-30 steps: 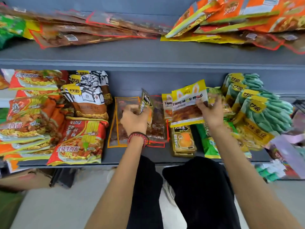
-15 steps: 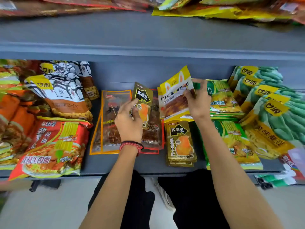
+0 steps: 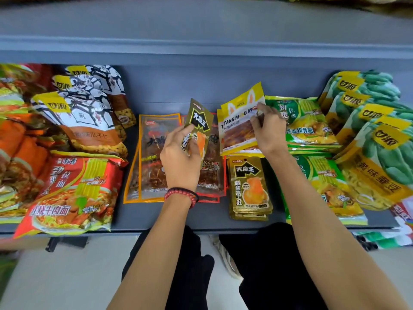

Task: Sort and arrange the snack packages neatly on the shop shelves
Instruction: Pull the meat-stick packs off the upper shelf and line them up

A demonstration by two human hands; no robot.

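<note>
Orange packs [image 3: 20, 148] crowd the far left of the grey shelf [image 3: 129, 218]. Beside them, seed bags [image 3: 85, 117] with yellow labels lean one over another, and a red noodle pack [image 3: 69, 193] lies flat in front, reaching the shelf's front edge. Next come clear packs [image 3: 149, 157] with orange borders, lying flat and partly under the left hand [image 3: 178, 162], which wears a red bead bracelet [image 3: 182, 194] at the wrist. This hand pinches the lower part of a gold pack [image 3: 200, 121] between thumb and fingers and holds it upright above red-edged packs [image 3: 212, 175] that lie on the shelf. Just to the right, the right hand [image 3: 268, 130] curls its fingers round the right edge of a yellow pack [image 3: 239, 124] printed with rabbit ears, held tilted. Its lower edge sits just behind a gold stack [image 3: 250, 186] lying flat near the front. Green noodle packs [image 3: 308, 124] lie piled under and beyond the right forearm. Bean bags [image 3: 375, 130] with yellow labels overlap at the far right.
</note>
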